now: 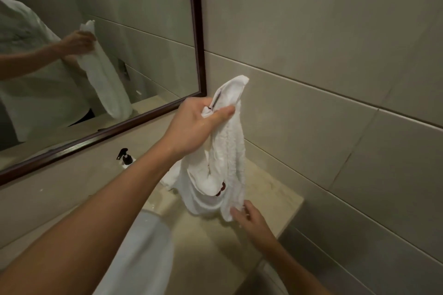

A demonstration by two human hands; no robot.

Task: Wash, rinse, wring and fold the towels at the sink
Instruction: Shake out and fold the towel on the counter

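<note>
A white towel (230, 151) hangs bunched and twisted in the air above the right end of the beige counter (271, 189). My left hand (194, 124) grips its upper end, thumb across the cloth, with a corner sticking up above the fist. My right hand (254, 220) pinches the towel's lower end just over the counter. Small dark red marks show on the towel's inner folds. The white sink basin (146, 251) lies below my left forearm, mostly hidden by it.
A dark-framed mirror (199, 31) fills the upper left and reflects a person holding the towel. A pump bottle (125, 158) with a black top stands at the back of the counter. Tiled walls close in behind and on the right. More white cloth (171, 178) lies behind the hanging towel.
</note>
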